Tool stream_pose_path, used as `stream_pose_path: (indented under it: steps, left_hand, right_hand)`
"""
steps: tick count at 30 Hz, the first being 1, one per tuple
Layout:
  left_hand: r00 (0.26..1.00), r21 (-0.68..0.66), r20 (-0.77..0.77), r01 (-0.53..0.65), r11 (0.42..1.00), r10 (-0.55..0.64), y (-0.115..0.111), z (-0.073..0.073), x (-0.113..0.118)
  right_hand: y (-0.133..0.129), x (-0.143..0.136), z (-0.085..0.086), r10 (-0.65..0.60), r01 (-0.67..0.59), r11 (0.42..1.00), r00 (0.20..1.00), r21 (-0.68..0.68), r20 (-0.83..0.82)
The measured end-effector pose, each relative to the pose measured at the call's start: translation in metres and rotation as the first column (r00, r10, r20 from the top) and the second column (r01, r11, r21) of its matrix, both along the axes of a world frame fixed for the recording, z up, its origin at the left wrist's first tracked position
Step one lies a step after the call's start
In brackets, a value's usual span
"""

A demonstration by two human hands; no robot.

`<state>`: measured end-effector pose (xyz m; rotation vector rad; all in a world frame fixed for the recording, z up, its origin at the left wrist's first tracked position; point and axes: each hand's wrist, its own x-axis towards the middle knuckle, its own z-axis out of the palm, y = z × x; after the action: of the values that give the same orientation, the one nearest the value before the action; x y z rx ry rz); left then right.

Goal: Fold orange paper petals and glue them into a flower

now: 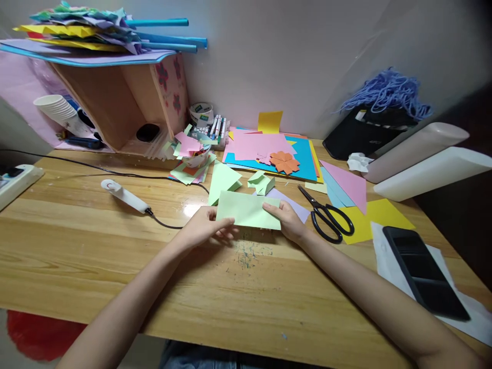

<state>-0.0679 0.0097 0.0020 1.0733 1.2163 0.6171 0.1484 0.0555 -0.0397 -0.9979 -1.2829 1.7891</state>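
The left hand (203, 226) is closed on the left end of a light green sheet of paper (248, 210), with the thumb laid on top near the lower left corner and the fingers tucked beneath. The right hand (289, 220) is closed on the right end of the same sheet, its thumb pressed on the upper right edge. The sheet is held flat, just above the wooden tabletop (115, 246), near the middle of it.

Just behind the sheet, a second folded green paper (225, 180) and a small crumpled green piece (262, 183) are seen lying on the tabletop. A pale purple sheet (294, 203) is partly covered by the green sheet's right end. To the right of the sheet, black scissors (326, 215) are laid beside yellow paper (378, 218), and further right a black phone (423, 271) is rested on white paper. To the left of the sheet, a white corded tool (125, 195) is lying with its black cable run toward the left hand. Well behind the sheet, a stack of pink and blue papers (265, 148) is topped by an orange paper flower (284, 162). Far behind and left of the sheet, a wooden box (115, 107) is stood against the wall.
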Motion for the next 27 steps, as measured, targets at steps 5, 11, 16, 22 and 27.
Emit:
stream_pose_path:
  steps: [5, 11, 16, 22, 27]
  left_hand:
    - [0.999, 0.147, -0.006, -0.05, 0.988, 0.052, -0.005, -0.002, 0.008]
    - [0.967, 0.271, 0.045, -0.254, 0.928, 0.252, -0.006, -0.008, 0.019]
    - [0.946, 0.255, 0.097, -0.324, 0.911, 0.31, -0.007, -0.014, 0.022]
    - [0.98, 0.247, 0.095, -0.195, 0.949, 0.177, -0.016, -0.018, 0.034]
    - [0.983, 0.283, 0.048, -0.183, 0.942, 0.177, -0.019, -0.02, 0.035]
  right_hand:
    - [0.0, 0.003, 0.003, -0.03, 0.029, 1.0, 0.999, -0.012, -0.04]
    - [-0.003, 0.008, 0.002, 0.111, -0.109, 0.993, 0.991, 0.038, -0.074]
    - [-0.011, -0.003, 0.004, 0.244, -0.23, 0.962, 0.966, 0.149, -0.088]
    - [-0.025, -0.016, 0.005, 0.085, -0.125, 0.972, 0.977, 0.2, 0.194]
    - [-0.024, -0.014, 0.003, 0.106, -0.131, 0.967, 0.986, 0.218, 0.125]
